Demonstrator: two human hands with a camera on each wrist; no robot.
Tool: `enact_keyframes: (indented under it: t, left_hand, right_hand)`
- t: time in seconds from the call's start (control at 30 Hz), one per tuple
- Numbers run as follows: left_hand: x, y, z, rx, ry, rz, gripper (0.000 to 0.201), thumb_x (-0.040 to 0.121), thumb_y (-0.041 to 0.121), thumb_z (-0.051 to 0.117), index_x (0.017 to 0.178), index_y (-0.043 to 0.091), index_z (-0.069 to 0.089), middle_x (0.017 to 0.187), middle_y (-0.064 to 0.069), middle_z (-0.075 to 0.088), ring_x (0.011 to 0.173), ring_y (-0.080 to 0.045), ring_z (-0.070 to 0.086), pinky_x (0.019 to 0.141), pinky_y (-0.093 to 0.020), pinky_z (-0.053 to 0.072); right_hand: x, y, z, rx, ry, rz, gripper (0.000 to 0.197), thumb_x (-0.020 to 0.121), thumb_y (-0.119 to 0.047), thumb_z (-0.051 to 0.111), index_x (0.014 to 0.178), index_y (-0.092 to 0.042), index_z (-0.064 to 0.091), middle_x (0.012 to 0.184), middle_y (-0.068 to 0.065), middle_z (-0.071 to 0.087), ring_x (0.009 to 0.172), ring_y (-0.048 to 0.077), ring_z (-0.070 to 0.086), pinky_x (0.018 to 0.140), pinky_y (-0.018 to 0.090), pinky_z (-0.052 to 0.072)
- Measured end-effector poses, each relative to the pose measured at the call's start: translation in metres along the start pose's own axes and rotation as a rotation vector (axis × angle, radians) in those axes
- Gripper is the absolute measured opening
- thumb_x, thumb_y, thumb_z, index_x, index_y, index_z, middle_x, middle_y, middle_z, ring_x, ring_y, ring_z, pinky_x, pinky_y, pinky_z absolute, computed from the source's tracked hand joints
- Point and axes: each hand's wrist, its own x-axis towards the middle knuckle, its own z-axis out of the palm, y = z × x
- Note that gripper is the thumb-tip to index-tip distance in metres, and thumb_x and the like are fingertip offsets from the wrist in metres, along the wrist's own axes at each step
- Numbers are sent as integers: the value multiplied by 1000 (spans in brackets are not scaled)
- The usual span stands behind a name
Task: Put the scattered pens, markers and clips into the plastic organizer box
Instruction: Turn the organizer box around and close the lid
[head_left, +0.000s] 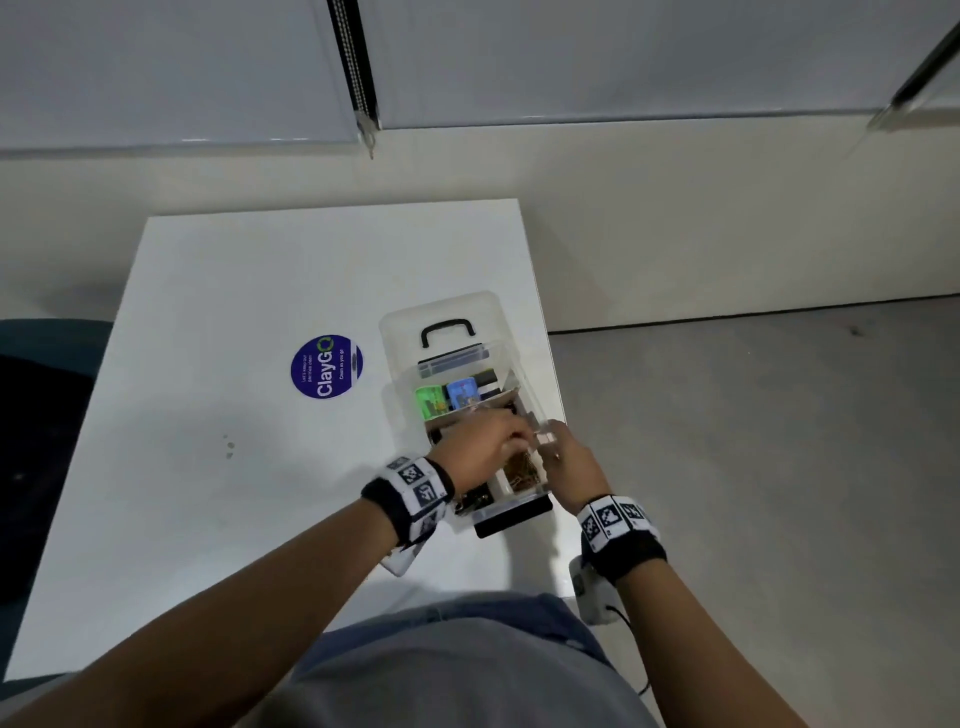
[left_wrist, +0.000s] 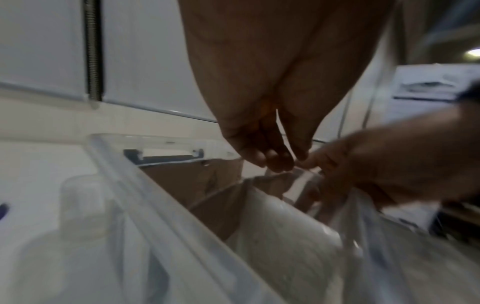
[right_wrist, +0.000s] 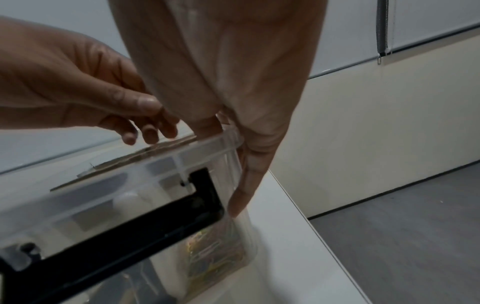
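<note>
Nearest us, our left hand (head_left: 480, 447) reaches over the open plastic organizer box (head_left: 537, 410), fingers curled down with the tips close together; whether they pinch anything we cannot tell, since the wrist view blurs there. The box stands near the right edge of the white table (head_left: 249, 291), its clear lid (head_left: 441, 317) tipped back on the far side. Our hand hides the middle compartments. Paper clips (head_left: 524, 470) show in the near right compartment, binder clips (head_left: 475, 501) half hidden at near left. Our right hand (head_left: 566, 462) grips the box's right rim, thumb over the edge, fingers straight down its outer wall.
</note>
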Motion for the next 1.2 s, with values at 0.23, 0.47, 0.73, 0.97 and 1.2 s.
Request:
enact_keyframes:
  t: [0.23,0.47,0.73,0.97,1.2]
  left_hand:
    - [-4,-75,-54,243,257,-6,41,91,12,58,130,26,58,135,-4,51,124,-22,46,103,-36,35]
    - [-51,-139,-94,373,70,-231,36,94,7,49,120,29,60,113,-1,67,100,-19,64,82,-34,51]
    - [-105,-186,-116,337,75,-493,36,94,12,51,126,23,61,130,-6,61,117,-25,58,98,-31,45]
    - [-112,-190,-111,195,164,-567,35,97,11,43,120,28,63,116,-2,64,106,-24,61,94,-34,47]
    - [-104,-192,-110,158,185,-553,34,99,11,44,122,25,64,124,-3,63,110,-24,60,92,-31,46]
  right_hand:
    - [8,-30,-13,-129,-116,-205,27,98,-16,43,115,-38,46,99,9,73,81,32,67,74,38,55]
    - [57,-103,15,-197,-366,-374,16,99,-24,47,109,-21,59,108,5,68,93,23,63,78,33,50]
    - [144,-116,36,-381,-253,-313,20,94,-30,56,108,-16,60,115,8,63,107,25,60,89,36,48]
    - [161,-95,62,-936,-221,-459,43,88,-1,53,129,-6,45,128,14,50,116,33,49,91,41,44]
    - [146,-99,75,-1010,-203,-494,51,79,9,54,127,-2,44,127,16,49,116,33,49,89,40,46]
